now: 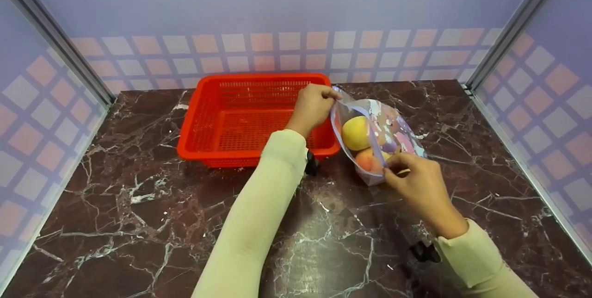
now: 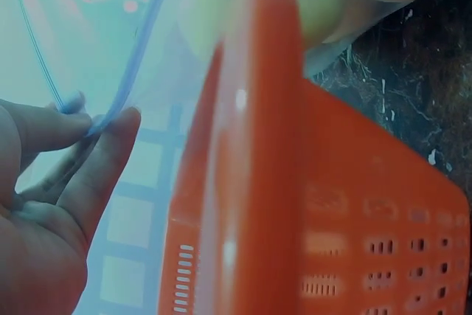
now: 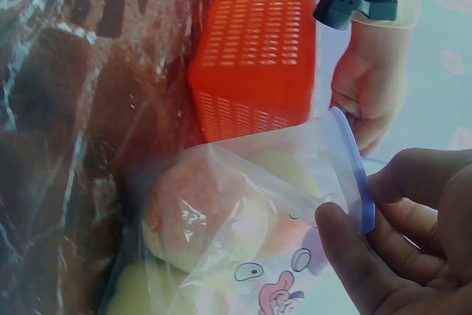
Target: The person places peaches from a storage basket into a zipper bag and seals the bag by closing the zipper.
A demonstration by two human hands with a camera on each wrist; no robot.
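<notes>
A clear zip bag with a purple seal strip and a printed cartoon pattern stands on the counter, its mouth parted. Inside it lie a yellow round fruit and a pinkish-orange one; the right wrist view shows several pieces, among them a peach-like fruit. My left hand pinches the far end of the bag's mouth between thumb and fingers, as the left wrist view shows at the purple strip. My right hand pinches the near end of the strip.
A red plastic basket with slotted sides stands left of the bag, and my left forearm crosses over its right end. Dark marbled counter lies beneath everything. Tiled-pattern panels enclose the back and both sides.
</notes>
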